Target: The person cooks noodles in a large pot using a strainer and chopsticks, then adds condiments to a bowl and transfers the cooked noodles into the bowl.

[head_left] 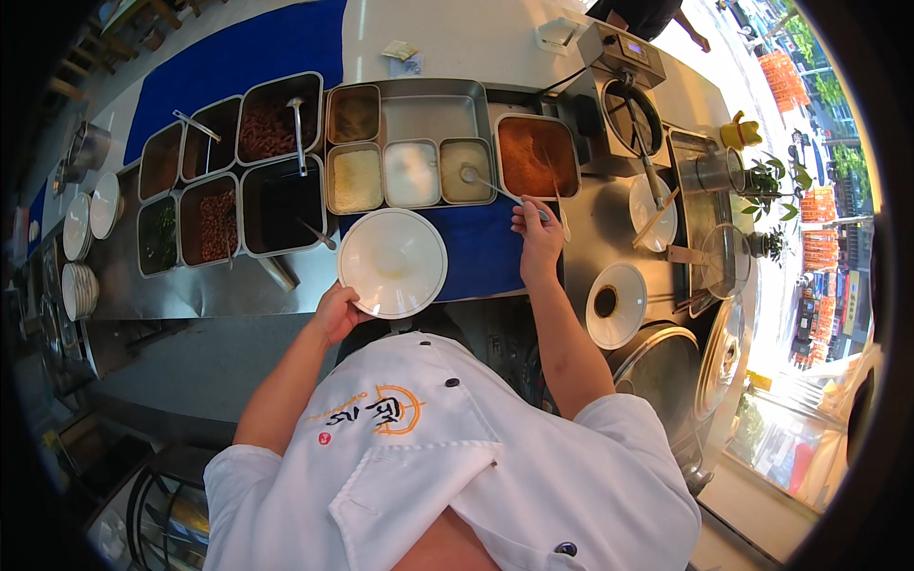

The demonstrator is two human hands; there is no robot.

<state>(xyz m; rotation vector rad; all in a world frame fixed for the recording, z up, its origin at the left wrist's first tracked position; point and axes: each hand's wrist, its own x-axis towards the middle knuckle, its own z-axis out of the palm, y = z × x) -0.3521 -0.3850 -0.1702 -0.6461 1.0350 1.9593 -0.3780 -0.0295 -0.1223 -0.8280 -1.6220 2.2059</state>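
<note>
My left hand grips the lower left rim of a white bowl, which has a little yellowish matter at its bottom. Between the fingers of my right hand is the handle of a metal spoon; its round end is in a square steel container of pale seasoning. Left of that container are one of white powder and one of pale yellow granules. A larger container of red-orange seasoning stands just right of the spoon.
Steel containers with dark sauce, peanut-like pieces and chopped greens stand at left, several with ladles. White bowls are stacked far left. At right are a countertop machine, a white dish with a dark centre and a large round pot.
</note>
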